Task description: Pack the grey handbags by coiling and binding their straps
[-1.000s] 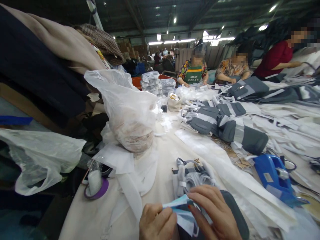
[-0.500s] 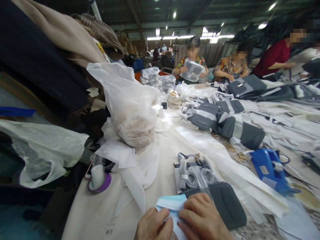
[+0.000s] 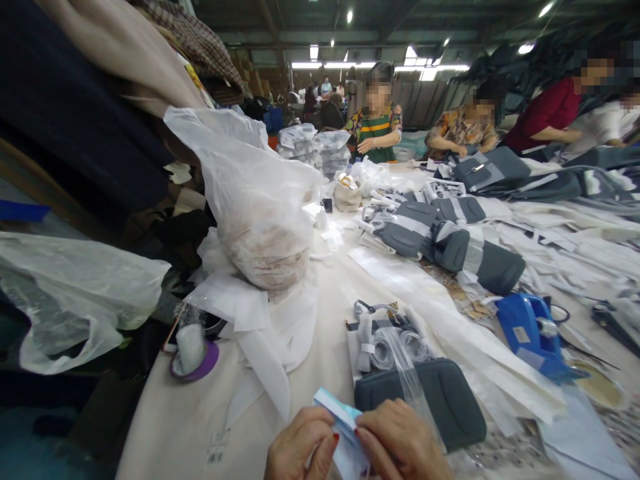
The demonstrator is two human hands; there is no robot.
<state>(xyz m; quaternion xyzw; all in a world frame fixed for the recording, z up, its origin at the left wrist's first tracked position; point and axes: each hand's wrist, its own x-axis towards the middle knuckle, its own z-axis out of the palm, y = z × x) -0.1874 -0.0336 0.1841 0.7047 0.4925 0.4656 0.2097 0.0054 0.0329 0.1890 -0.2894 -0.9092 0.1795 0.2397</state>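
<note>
A light blue disposable face mask (image 3: 345, 433), folded over with a paler strip along its top, is pinched between my two hands at the bottom of the view. My left hand (image 3: 303, 445) closes thumb and fingers on its left side. On the other side, my right hand (image 3: 403, 440) grips it the same way. Just beyond lies a dark grey bag (image 3: 440, 400) with a padded panel, partly hidden by my right hand. Clear plastic runs across that bag, and wrapped straps and coiled grey cords (image 3: 385, 347) sit at its far end.
To the left stands a translucent plastic sack (image 3: 260, 213) with brownish contents. A purple tape roll (image 3: 203, 363) lies near the table edge. On the right are a blue tape dispenser (image 3: 530, 333), white sheeting (image 3: 425, 300) and more grey bags (image 3: 495, 260). Several people work across the table.
The mask's top edge has been turned so a paler strip shows, with both hands still on it. Across the table, a person's grey bag has left their hands.
</note>
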